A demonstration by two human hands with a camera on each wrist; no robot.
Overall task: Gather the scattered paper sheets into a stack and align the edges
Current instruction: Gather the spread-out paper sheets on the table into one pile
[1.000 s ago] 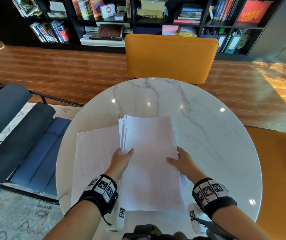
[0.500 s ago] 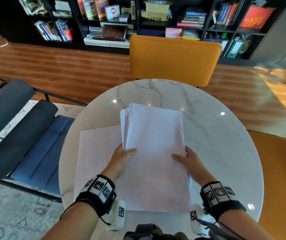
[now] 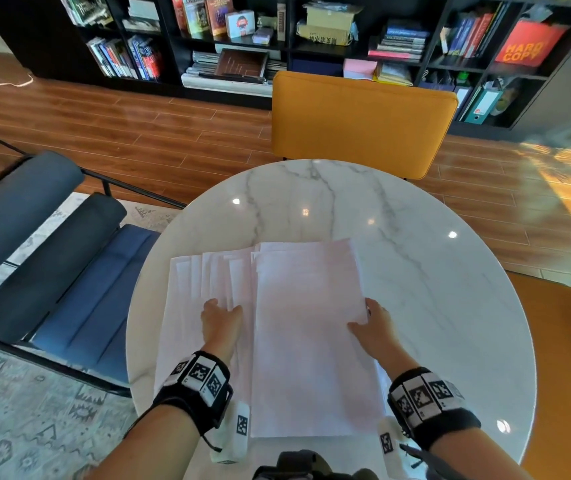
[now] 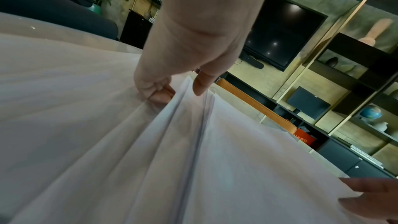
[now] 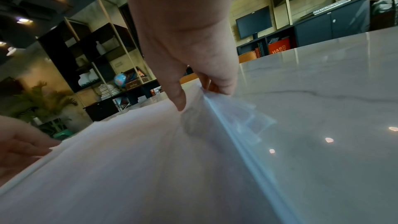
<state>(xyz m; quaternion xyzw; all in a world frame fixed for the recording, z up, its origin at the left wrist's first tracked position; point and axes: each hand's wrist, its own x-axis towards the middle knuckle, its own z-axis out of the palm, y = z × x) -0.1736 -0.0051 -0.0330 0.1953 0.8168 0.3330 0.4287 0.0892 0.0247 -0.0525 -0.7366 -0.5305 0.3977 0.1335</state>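
A stack of white paper sheets point(image 3: 308, 334) lies on the round marble table point(image 3: 433, 271). Several more sheets point(image 3: 208, 278) fan out from under its left side. My left hand point(image 3: 220, 315) is at that fanned left edge; in the left wrist view its curled fingers point(image 4: 159, 94) tuck under the sheets point(image 4: 193, 142) with the thumb over them. My right hand point(image 3: 367, 323) pinches the stack's right edge: the thumb point(image 5: 178, 98) lies on top of the paper point(image 5: 150, 159) and the fingers go beneath.
An orange chair point(image 3: 360, 123) stands beyond the table and another orange seat point(image 3: 568, 375) is at the right. A blue cushioned bench point(image 3: 52, 258) runs along the left. Bare marble lies beyond and to the right of the papers.
The stack, held raised at its far end before, now lies flat on the table. Its lower sheets have fanned out to the left. Both hands stay at its sides.
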